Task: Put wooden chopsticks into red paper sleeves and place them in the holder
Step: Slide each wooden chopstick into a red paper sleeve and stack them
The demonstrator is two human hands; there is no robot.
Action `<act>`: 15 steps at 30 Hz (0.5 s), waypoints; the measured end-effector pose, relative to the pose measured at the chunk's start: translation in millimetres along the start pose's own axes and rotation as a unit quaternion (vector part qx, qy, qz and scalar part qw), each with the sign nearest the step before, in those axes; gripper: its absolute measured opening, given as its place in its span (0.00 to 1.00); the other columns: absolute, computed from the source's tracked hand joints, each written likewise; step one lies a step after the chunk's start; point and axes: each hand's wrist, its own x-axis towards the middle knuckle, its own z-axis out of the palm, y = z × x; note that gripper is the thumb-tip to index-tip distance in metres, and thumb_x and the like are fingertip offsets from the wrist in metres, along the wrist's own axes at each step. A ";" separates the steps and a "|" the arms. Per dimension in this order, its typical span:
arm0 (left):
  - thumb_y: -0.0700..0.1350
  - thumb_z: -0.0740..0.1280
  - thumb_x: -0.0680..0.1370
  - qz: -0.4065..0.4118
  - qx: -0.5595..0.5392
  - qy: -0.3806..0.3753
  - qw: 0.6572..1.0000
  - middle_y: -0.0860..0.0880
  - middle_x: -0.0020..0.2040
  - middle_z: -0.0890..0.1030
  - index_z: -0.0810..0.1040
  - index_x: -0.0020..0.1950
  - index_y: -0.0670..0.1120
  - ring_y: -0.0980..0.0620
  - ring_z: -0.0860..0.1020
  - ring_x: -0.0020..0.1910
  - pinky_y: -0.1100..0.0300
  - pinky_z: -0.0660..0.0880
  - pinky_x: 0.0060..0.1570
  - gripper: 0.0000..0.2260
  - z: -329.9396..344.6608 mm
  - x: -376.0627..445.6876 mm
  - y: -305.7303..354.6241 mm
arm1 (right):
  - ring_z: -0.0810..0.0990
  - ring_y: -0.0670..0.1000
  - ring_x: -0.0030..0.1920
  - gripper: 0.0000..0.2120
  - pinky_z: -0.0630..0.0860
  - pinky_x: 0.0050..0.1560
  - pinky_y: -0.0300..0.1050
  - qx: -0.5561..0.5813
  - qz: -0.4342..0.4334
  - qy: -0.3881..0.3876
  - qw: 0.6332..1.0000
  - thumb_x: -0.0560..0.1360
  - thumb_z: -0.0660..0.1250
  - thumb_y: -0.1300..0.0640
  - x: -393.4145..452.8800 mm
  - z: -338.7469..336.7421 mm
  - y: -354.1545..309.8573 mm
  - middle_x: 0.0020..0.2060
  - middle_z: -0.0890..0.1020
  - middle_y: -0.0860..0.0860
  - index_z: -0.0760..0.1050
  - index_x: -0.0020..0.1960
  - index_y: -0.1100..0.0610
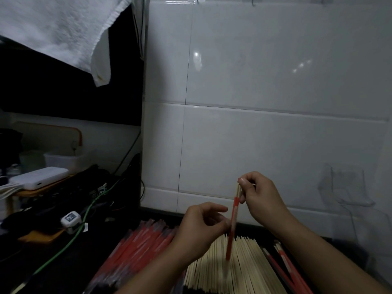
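Looks like a back corner of a small eatery kitchen or a home kitchen; cannot tell which. Shown by glossy white wall tiles (275, 81) above a dark countertop (63, 262), a white towel (53, 28) hanging overhead, and clear food containers (63, 160) at the left. Also bulk stock on the counter: a heap of bare wooden chopsticks (244, 266) beside a stack of red paper sleeves (140, 245). Dim light, with cables (70, 245) and a white power bank (40, 177) nearby.

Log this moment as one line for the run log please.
step: sleeving | right hand: pinches chopsticks top | left hand: holds red sleeve | bare chopsticks pile: below | holder: not seen
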 end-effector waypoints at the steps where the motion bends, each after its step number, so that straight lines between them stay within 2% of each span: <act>1: 0.41 0.75 0.74 0.003 0.015 -0.006 1.000 0.48 0.43 0.85 0.82 0.55 0.49 0.54 0.84 0.44 0.63 0.80 0.46 0.11 1.2 0.0 -0.5 | 0.75 0.42 0.28 0.07 0.70 0.34 0.37 0.003 0.001 -0.005 1.000 0.82 0.60 0.58 -0.8 1.1 0.3 0.32 0.79 0.55 0.73 0.46 0.56; 3: 0.43 0.76 0.73 0.009 0.046 -0.010 0.999 0.49 0.42 0.85 0.83 0.51 0.50 0.55 0.83 0.43 0.62 0.81 0.45 0.08 3.9 0.2 -1.7 | 0.73 0.39 0.25 0.07 0.69 0.32 0.37 0.017 0.006 -0.016 1.000 0.82 0.59 0.58 -2.6 2.4 1.0 0.33 0.79 0.56 0.73 0.46 0.56; 6: 0.41 0.74 0.75 0.017 0.066 0.000 0.998 0.49 0.42 0.85 0.84 0.48 0.50 0.54 0.83 0.42 0.60 0.81 0.45 0.04 6.6 0.2 -5.5 | 0.75 0.40 0.27 0.06 0.70 0.30 0.32 0.032 -0.005 -0.009 0.999 0.81 0.61 0.57 -6.3 2.6 -0.2 0.33 0.79 0.55 0.74 0.47 0.57; 9: 0.42 0.72 0.76 0.023 0.086 0.003 0.996 0.51 0.42 0.85 0.84 0.48 0.51 0.56 0.83 0.42 0.63 0.80 0.44 0.04 4.1 -0.1 -8.2 | 0.76 0.40 0.28 0.05 0.73 0.32 0.30 0.062 -0.023 0.018 0.998 0.79 0.65 0.60 -9.3 0.5 -2.4 0.32 0.78 0.53 0.77 0.45 0.58; 12: 0.42 0.72 0.76 0.018 0.088 0.000 0.996 0.51 0.41 0.85 0.84 0.47 0.51 0.57 0.82 0.41 0.63 0.80 0.43 0.04 3.2 0.3 -9.6 | 0.76 0.39 0.29 0.05 0.73 0.32 0.31 0.071 -0.025 0.010 0.997 0.77 0.68 0.61 -9.7 -3.5 -2.5 0.32 0.79 0.52 0.79 0.43 0.58; 15: 0.42 0.72 0.76 0.018 0.083 -0.002 0.996 0.50 0.41 0.85 0.84 0.48 0.50 0.56 0.83 0.41 0.62 0.80 0.44 0.04 4.6 0.1 -10.0 | 0.76 0.39 0.28 0.06 0.72 0.31 0.29 0.043 -0.019 -0.006 0.999 0.78 0.66 0.61 -8.3 -6.3 0.9 0.31 0.78 0.51 0.77 0.43 0.57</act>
